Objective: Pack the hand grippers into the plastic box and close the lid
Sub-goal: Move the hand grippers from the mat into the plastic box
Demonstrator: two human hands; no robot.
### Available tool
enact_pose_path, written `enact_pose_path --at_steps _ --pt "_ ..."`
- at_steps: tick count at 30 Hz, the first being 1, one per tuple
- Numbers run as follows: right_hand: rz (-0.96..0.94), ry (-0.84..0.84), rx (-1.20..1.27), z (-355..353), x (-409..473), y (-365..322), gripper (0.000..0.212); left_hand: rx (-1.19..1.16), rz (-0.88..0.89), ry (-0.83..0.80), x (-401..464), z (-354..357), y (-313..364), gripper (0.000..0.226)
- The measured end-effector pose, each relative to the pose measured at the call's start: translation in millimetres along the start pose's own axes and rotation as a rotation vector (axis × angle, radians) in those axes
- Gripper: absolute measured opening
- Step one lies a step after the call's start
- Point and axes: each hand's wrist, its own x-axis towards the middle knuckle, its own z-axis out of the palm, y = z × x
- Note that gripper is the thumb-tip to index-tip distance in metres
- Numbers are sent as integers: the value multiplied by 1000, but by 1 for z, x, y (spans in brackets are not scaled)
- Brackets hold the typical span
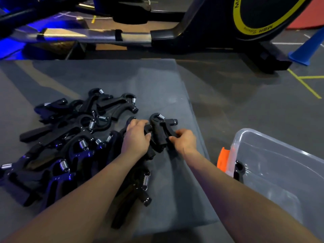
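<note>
Gripper pile (70, 142) crowds left hand (135, 137) — exercise bike (228, 23) beyond.

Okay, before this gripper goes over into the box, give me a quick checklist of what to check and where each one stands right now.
1. Right hand pinches a handle of the hand gripper: ok.
2. Left hand holds the same gripper: cannot tell, its fingers curl round a black handle that may belong to another one.
3. Gripper free of the pile: ok, it lies apart at the pile's right edge.
4. Plastic box open, no lid on it: ok.
5. Room in the box: ok, only one gripper shows inside.
6. Lid at hand: cannot tell, only an orange latch shows.
</note>
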Motion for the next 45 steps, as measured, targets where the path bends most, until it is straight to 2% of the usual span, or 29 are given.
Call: enact_pose_path --at_steps 8,13,16,19,21,23,26,30,33,36,38,40,43,45 --pt "0 44 118 -9 -1 -1 16 -39 -14 -7 9 1 11 41" --pt "-63 98 188 -45 -18 -12 25 -151 -122 -48 9 -1 45 42" --pt "-126 72 276 -70 -33 -17 32 -312 -280 -90 6 0 64 44" --pt "-164 72 316 -89 -45 -17 37 -652 -355 -131 1 -1 83 17" --pt "-189 66 314 -100 -50 -16 35 -809 -361 -121 -3 -6 98 5" --pt "-215 65 278 -109 -54 -17 34 -854 -314 -106 -7 -11 109 3" --pt "-324 117 147 -118 -63 -21 35 -830 -266 -52 -8 -14 116 29" --pt "-500 6 20 -123 -85 -28 28 -912 -329 34 -12 -11 129 31" --pt "-473 -46 44 -123 -91 -27 33 -948 -363 49 -13 -9 135 40" --pt "-419 -20 49 -131 -85 -25 34 -937 -292 11 -14 -9 138 35" --pt "-372 -3 128 -138 -79 -21 27 -895 -233 -27 -14 -9 139 24" --pt "-310 -34 324 -143 -75 -14 21 -804 -227 -41 -12 -5 136 19" --pt "-198 -168 748 -148 -75 -6 19 -614 -219 -124 -14 6 131 34" --pt "-146 -238 926 -153 -74 -3 21 -615 -183 -204 -17 12 135 36"
